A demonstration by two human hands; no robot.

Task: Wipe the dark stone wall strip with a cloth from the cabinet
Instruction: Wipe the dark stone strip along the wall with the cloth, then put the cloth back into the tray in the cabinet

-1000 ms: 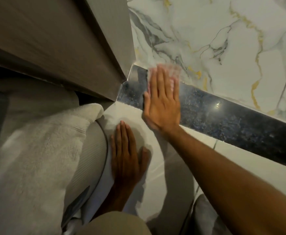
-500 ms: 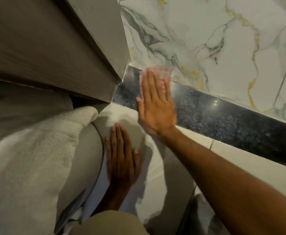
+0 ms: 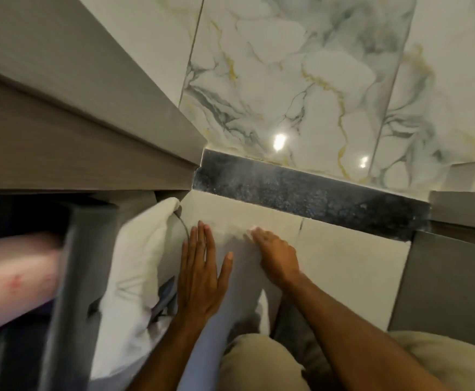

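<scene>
The dark stone wall strip (image 3: 309, 193) runs along the foot of the marble wall, from the cabinet corner on the left to a grey unit on the right. My right hand (image 3: 277, 253) is off the strip and rests low on the pale floor tile (image 3: 343, 258) just below it, fingers curled over a small pale cloth (image 3: 251, 231), of which only a blurred edge shows at the fingertips. My left hand (image 3: 202, 266) lies flat on the same tile beside it, fingers spread, holding nothing.
A grey wood-grain cabinet (image 3: 75, 122) fills the left. Below it stands an open compartment with a pink roll (image 3: 13, 277), and a folded white towel (image 3: 137, 263) lies next to my left hand. A grey unit (image 3: 456, 277) bounds the right. The marble wall (image 3: 315, 80) rises behind.
My right hand has come down off the dark strip onto the floor tile with the cloth. The view has pulled back and up. My left hand stays flat on the tile.
</scene>
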